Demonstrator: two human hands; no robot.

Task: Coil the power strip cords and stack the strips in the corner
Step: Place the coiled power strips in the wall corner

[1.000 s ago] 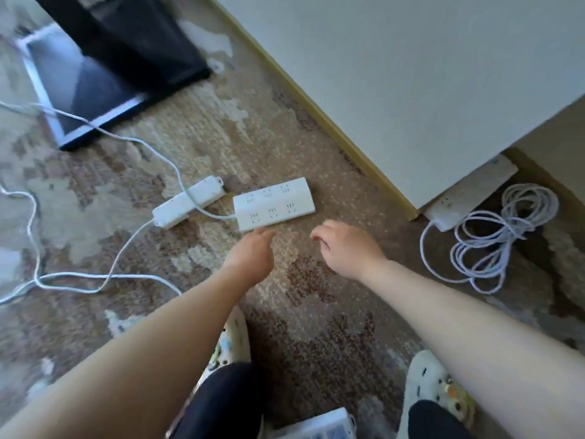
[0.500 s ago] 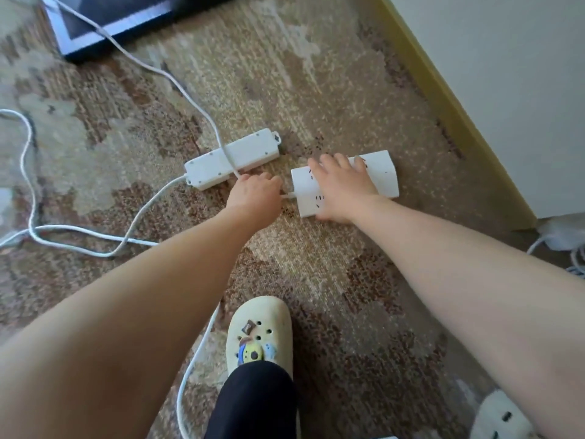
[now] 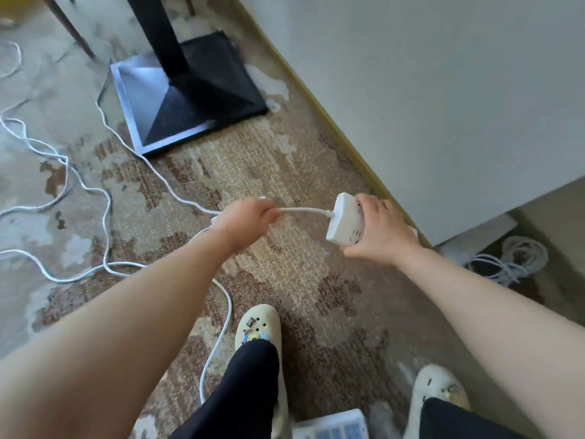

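My right hand (image 3: pixel 384 231) grips a white power strip (image 3: pixel 345 218), lifted off the carpet and turned on end. Its white cord (image 3: pixel 302 210) runs straight left into my left hand (image 3: pixel 248 217), which is closed around it. A second white strip lies on the floor behind my left hand, almost wholly hidden. Loose white cords (image 3: pixel 104 217) trail over the carpet on the left. In the corner on the right a coiled cord (image 3: pixel 512 259) lies beside another strip (image 3: pixel 474 240) under the wall edge.
A black stand with a square base (image 3: pixel 190 96) sits on the carpet ahead. The pale wall (image 3: pixel 427 90) with a yellow skirting runs along the right. My two feet in cream clogs (image 3: pixel 258 327) are below. A white strip (image 3: pixel 332 426) lies at the bottom edge.
My right hand has lifted the strip off the floor and tipped it upright. My left hand has closed on its cord and pulled it taut. The view has swung up.
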